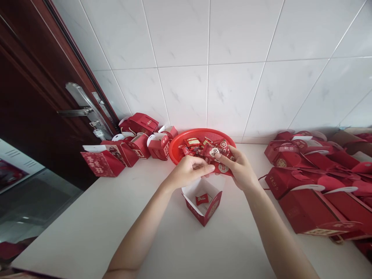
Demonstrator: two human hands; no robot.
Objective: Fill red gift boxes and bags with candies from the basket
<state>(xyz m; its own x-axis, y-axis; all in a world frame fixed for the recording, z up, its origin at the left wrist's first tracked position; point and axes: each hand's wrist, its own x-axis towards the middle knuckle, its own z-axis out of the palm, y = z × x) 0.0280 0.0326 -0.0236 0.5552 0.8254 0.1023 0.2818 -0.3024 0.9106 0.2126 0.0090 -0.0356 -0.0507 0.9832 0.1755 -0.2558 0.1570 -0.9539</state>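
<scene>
Above the far side of an open red box (190, 209), my right hand (242, 170) grips a red candy packet (215, 152) with a white round print, thumb on its face. My left hand (187, 170) is closed, its thumb pressed at the lower left edge of the red packaging; its fingertips are partly hidden. Whether the lower red part with a white circle is a second packet or a box flap, I cannot tell. Inside the white-lined box lies one small red wrapped candy (202, 199). Just behind my hands, a red plastic basket (175, 149) holds several wrapped candies (192, 142).
Several red gift boxes (139, 145) stand at the back left of the white table (116, 217). More red boxes (305, 209) crowd the right side. A white tiled wall (183, 93) rises behind the table, and a dark door with a metal handle (84, 108) is at left.
</scene>
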